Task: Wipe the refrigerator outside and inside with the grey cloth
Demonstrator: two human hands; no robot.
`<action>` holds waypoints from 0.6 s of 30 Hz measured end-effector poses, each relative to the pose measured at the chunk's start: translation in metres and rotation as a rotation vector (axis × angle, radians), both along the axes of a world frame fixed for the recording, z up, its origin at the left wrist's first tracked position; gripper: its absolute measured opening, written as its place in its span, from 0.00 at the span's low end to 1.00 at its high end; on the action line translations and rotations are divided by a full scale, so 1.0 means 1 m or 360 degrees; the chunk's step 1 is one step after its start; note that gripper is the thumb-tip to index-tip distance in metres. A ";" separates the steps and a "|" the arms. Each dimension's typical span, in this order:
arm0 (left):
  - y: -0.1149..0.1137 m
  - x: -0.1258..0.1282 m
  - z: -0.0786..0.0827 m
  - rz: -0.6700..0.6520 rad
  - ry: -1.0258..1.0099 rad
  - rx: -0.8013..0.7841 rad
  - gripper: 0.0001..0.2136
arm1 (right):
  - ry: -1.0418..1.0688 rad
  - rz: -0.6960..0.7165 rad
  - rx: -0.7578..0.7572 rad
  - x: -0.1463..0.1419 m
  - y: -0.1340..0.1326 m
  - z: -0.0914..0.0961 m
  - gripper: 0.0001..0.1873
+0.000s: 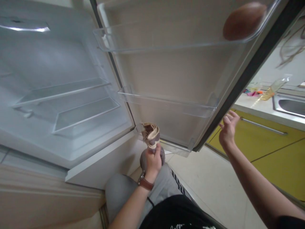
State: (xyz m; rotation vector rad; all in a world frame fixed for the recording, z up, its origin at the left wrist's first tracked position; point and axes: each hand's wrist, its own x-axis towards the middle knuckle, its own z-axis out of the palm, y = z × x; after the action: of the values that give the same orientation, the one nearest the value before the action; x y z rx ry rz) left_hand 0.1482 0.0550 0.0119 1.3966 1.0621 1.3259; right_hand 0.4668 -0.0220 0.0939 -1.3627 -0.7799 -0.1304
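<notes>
My left hand point(152, 162), with a brown-strapped watch on its wrist, is closed around a bunched brown, cream and grey cloth point(152, 135). The cloth is in front of the lower part of the open refrigerator door point(166, 76), near the hinge side. At the door's outer edge is my right hand point(228, 130), its fingers stretched out and partly apart; nothing is held in it. Whether its fingertips touch the door edge is hard to tell. Clear plastic door bins point(166, 103) line the inside of the door, and a reddish-brown rounded object point(244, 21) lies in the upper one.
The refrigerator interior point(52, 66), with glass shelves point(83, 114), is on the left. To the right stand yellow cabinets point(274, 143) under a counter with a tilted bottle of yellow liquid point(271, 90) and a metal sink point(292, 106). Pale floor tiles point(209, 178) lie below.
</notes>
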 end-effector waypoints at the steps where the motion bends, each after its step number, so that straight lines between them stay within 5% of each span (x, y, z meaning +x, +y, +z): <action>1: 0.006 0.000 0.003 -0.0113 0.0154 0.0168 0.21 | 0.0088 0.0056 0.0022 0.003 0.006 -0.006 0.29; 5: 0.020 0.009 0.006 -0.0477 0.0921 0.0759 0.21 | -0.0027 -0.0089 0.0105 0.000 0.021 -0.027 0.30; 9: 0.008 0.029 0.000 -0.0514 0.1452 0.1004 0.23 | -0.0211 -0.0322 0.0125 -0.009 0.027 -0.035 0.32; 14: -0.030 0.069 0.006 -0.0729 0.1597 0.1178 0.23 | -0.0236 -0.0409 0.0206 -0.013 0.031 -0.038 0.30; 18: -0.037 0.085 0.014 -0.0817 0.1600 0.1136 0.28 | -0.0294 -0.0448 0.0131 -0.013 0.029 -0.039 0.30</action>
State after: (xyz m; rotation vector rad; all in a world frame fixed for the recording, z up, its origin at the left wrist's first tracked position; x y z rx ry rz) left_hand 0.2336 0.0179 0.0264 2.8062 0.7023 0.5699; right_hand 0.4537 0.0072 0.0552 -1.3894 -0.7237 -0.5102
